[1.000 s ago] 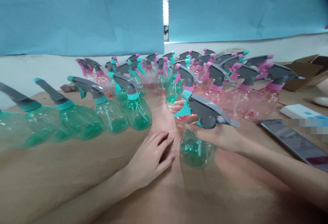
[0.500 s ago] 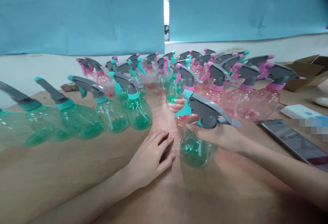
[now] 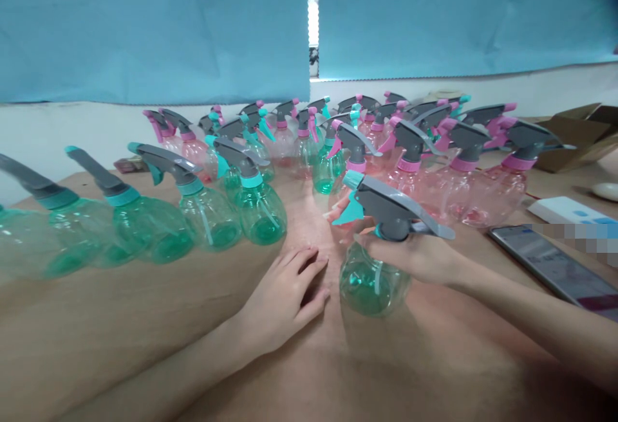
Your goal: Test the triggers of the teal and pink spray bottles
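Note:
A green spray bottle point(image 3: 369, 284) with a grey head and a teal trigger stands upright in front of me. My right hand point(image 3: 415, 256) is wrapped round its neck, and the fingertips reach past the teal trigger on the far side. Part of those fingers is hidden behind the bottle. My left hand point(image 3: 287, 296) lies palm down on the wooden table point(image 3: 203, 345), fingers loosely spread and slightly bent, apart from the bottle and holding nothing. Nearest to it stands another green spray bottle point(image 3: 262, 216), its nozzle pointing left.
Several green spray bottles point(image 3: 145, 222) line the left side. Pink spray bottles point(image 3: 454, 187) crowd the right and the back, with some green ones among them. At the right lie a phone point(image 3: 545, 264), a white box point(image 3: 570, 208) and a cardboard box point(image 3: 572, 132). Blue blinds point(image 3: 154, 29) hang behind.
The right hand's fingers have curled in toward the teal trigger, which has swung back toward the bottle's neck. The left hand and the other bottles stay where they were.

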The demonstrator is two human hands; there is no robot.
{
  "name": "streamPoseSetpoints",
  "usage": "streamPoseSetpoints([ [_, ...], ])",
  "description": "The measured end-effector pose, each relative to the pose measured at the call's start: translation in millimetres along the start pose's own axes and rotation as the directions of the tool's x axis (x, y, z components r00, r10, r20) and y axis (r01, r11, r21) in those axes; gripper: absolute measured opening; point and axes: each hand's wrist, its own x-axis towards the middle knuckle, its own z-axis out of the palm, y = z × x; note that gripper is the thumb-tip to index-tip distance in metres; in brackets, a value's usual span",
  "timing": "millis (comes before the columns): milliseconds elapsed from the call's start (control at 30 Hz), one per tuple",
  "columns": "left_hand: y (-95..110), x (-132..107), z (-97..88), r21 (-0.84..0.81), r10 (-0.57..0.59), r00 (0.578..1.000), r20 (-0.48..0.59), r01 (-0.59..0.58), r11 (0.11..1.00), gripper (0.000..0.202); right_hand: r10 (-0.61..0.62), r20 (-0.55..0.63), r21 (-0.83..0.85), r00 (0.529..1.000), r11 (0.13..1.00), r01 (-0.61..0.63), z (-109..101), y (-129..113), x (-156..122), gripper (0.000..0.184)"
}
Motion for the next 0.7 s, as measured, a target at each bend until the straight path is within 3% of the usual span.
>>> streamPoseSetpoints([
  [267, 0.3, -0.1, -1.9, -0.002, -0.009, 1.0, 0.005, 0.009, 1.0, 0.042, -0.059, -0.003, 0.06, 0.998, 0.996, 0.059, -2.0, -9.3, 2.2, 0.014],
  [467, -0.2, -0.8, -0.6, 0.008, -0.007, 1.0, 0.014, 0.007, 1.0, 0.042, -0.044, 0.016, 0.067, 0.999, 0.997, 0.043, -2.1, -5.7, 0.9, 0.016],
  [700, -0.1, -0.8, -0.4, -0.001, -0.01, 1.0, 0.003, 0.01, 1.0, 0.044, -0.035, -0.019, -0.056, 0.999, 0.998, 0.034, -0.2, -0.2, -0.6, 0.031],
])
